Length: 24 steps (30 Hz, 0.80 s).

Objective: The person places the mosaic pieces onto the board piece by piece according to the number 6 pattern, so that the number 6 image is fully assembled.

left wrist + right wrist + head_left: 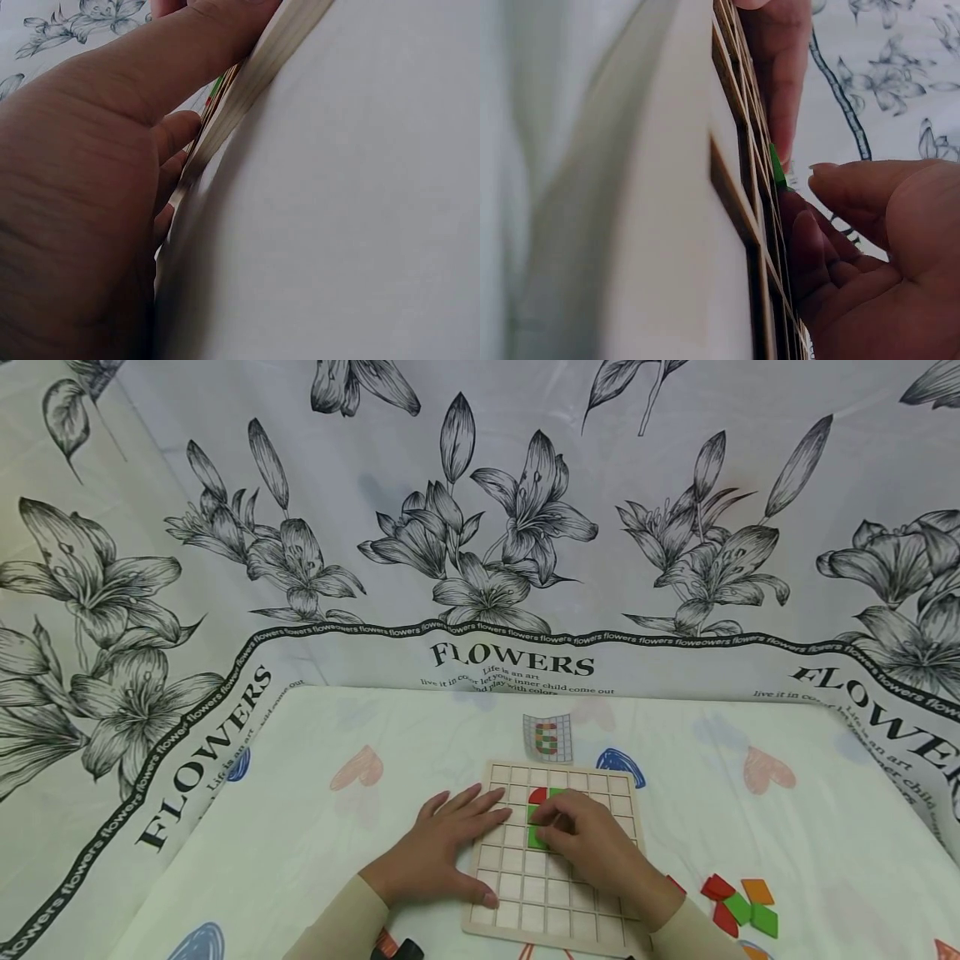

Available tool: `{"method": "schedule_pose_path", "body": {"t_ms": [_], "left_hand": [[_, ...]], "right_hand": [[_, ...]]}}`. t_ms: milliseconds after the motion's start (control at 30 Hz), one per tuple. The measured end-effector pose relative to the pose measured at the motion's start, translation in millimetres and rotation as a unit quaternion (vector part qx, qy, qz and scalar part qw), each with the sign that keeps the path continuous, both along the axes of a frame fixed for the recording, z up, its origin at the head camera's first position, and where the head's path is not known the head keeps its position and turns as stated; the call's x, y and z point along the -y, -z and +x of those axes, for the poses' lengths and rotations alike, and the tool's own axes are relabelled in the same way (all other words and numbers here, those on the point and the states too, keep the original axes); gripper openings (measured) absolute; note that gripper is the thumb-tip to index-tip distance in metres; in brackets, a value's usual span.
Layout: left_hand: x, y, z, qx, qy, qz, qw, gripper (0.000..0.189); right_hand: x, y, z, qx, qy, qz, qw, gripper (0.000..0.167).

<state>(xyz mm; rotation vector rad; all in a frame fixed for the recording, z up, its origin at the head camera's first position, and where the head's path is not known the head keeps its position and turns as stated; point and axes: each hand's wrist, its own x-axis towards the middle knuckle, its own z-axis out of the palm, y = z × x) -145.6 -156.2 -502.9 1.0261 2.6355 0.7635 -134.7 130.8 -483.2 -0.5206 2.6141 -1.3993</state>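
A wooden grid board lies on the table in front of me. In its upper middle cells are a red tile with a rounded corner and green tiles, partly covered by my right hand. The fingertips of that hand touch the board by the green tiles; in the right wrist view its thumb stands apart from the bent fingers, with nothing seen between them. My left hand rests spread on the board's left side, its thumb across the near left edge.
Loose red, orange and green tiles lie right of the board. Behind it is a small card printed with a coloured grid pattern. A black object shows at the bottom edge. A flower-printed cloth hangs behind the table.
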Motion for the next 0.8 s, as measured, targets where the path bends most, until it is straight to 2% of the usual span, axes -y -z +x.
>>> {"method": "schedule_pose_path", "body": {"t_ms": [467,800], "left_hand": [[-0.1,0.7,-0.1,-0.002,0.000,0.002,1.0000,0.110],[0.5,0.0,-0.4,0.002,0.001,0.006,1.0000,0.110]], "right_hand": [[3.5,-3.1,4.3,0.016,0.015,-0.018,0.9996,0.006],[1.6,-5.5,4.9,0.015,0.007,-0.043,0.9989,0.009]]}}
